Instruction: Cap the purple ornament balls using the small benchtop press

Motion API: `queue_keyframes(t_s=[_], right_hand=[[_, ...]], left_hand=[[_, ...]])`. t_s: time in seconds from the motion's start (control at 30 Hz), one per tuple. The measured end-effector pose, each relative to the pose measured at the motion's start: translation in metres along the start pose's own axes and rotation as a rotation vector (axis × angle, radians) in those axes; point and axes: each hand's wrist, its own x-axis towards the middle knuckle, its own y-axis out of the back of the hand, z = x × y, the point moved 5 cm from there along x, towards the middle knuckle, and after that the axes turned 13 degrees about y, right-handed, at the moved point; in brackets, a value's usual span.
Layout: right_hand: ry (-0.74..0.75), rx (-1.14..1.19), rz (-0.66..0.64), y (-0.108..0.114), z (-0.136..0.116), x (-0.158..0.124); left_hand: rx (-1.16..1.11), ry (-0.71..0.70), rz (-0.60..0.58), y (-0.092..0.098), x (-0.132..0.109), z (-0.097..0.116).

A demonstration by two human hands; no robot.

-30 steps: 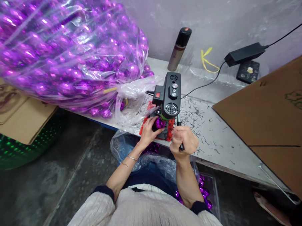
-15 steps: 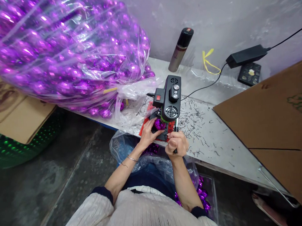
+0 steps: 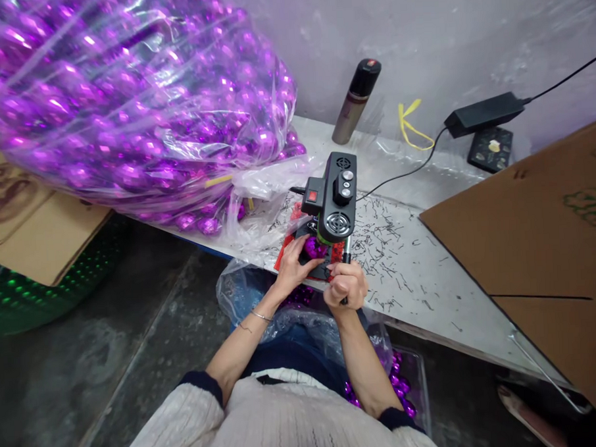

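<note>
A small black benchtop machine with a red switch stands at the near edge of a white table. Under its head sits a purple ball on a red-and-black base. My left hand is curled around the ball, holding it in place. My right hand is closed in a fist on the machine's black lever handle, just right of the ball.
A huge clear bag of purple balls fills the left. A spray can, a power adapter with its cable and cardboard sheets lie on the table. A tub with purple balls sits by my lap.
My right hand has moved left and slightly up with the lever handle, ending closer to the ball. My left hand has stayed on the ball.
</note>
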Motion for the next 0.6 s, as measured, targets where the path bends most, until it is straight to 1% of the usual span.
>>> queue_keyframes(t_s=[0.2, 0.33, 0.43, 0.5, 0.6], right_hand=[[-0.021, 0.044, 0.035, -0.002, 0.002, -0.008], [0.040, 0.021, 0.009, -0.004, 0.000, -0.005], [0.003, 0.021, 0.053, 0.001, 0.000, 0.013], [-0.051, 0.020, 0.042, 0.004, 0.000, 0.032], [-0.143, -0.012, 0.014, 0.009, 0.001, 0.060]], left_hand=[[-0.004, 0.026, -0.009, -0.002, 0.000, -0.002], [-0.028, 0.021, -0.011, -0.002, 0.001, -0.001], [-0.046, 0.026, -0.031, -0.003, 0.005, 0.000], [-0.050, 0.038, -0.041, -0.003, 0.005, 0.001], [-0.028, 0.037, -0.033, 0.001, -0.007, 0.001]])
